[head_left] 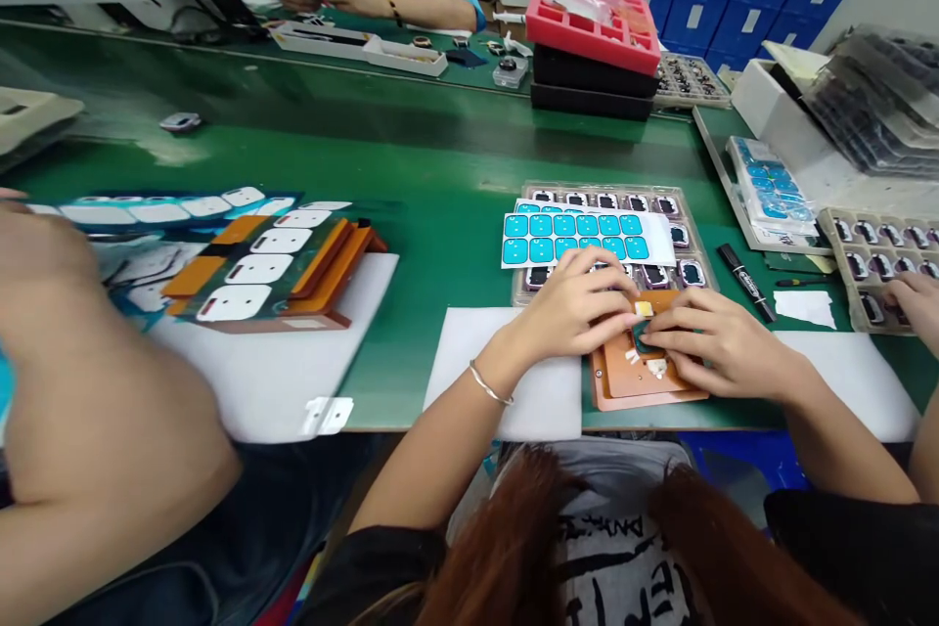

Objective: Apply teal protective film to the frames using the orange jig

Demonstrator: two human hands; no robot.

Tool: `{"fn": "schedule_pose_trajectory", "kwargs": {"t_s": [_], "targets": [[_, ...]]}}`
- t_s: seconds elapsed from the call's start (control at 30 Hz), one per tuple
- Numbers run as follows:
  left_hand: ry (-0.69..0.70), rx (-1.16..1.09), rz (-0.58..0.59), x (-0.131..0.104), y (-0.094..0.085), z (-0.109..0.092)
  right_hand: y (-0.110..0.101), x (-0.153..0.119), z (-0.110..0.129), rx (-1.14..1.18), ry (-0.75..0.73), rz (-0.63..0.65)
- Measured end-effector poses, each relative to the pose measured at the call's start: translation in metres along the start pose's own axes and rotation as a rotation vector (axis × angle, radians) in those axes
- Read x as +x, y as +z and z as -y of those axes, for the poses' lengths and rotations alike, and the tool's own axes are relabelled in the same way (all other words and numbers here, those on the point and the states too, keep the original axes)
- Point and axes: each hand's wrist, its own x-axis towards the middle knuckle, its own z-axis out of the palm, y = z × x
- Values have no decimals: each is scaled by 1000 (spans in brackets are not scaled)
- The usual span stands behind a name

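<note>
Here, both hands work over an orange-brown fixture plate [623, 381] that lies flat on the tabletop [440, 215], directly in front of the person and at the near edge.

Left hand [576, 308]: rests on the far-left part of the plate, fingers curled downward and pressed toward its centre. Whether they pinch anything cannot be told; the fingertips are hidden under the knuckles.

Right hand [708, 342]: lies across the right half of the plate, fingers bent, with thumb and forefinger closing on a small dark part [646, 340] seated near the plate's centre. A small yellow tab [644, 309] sits just beyond that part, between the two hands.

Key relation: the dark part lies at the tips of the right fingers and just right of the left fingertips. The right hand is the nearer one and is touching it. The part is too small to read its long axis.

Surroundings: a clear tray of small components [682, 215] lies just behind the plate, partly covered by a sheet of blue labels [572, 238]. A black marker [744, 282] lies to the right of the tray. Co-workers' arms appear at the left and right frame edges.
</note>
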Motion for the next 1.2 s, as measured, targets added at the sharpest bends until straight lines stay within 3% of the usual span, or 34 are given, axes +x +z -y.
{"fn": "schedule_pose_trajectory", "kwargs": {"t_s": [0.2,0.3,0.37,0.47,0.53,0.63,0.8,0.97,1.1,1.2], "targets": [[39,-112,95,1,0,-15,-14,3,-2,30,-11,126],[60,-135,107,0,0,-17,-23,6,-23,140,-15,25],[72,-147,148,-1,0,-18,-23,7,-44,101,89,-38],[91,-151,207,-2,0,-19,-11,5,-75,16,252,72],[106,-152,205,-2,0,-19,1,1,-88,74,259,166],[110,-169,206,-2,0,-21,14,-3,-96,177,241,161],[93,-173,221,-2,1,-22,11,-7,-100,329,310,63],[112,-56,191,-3,4,-20,-3,-13,-87,535,422,-145],[115,25,110,-3,6,-17,-8,-9,-64,659,302,-305],[142,26,84,-3,7,-15,-7,-4,-51,578,164,-284]]}}
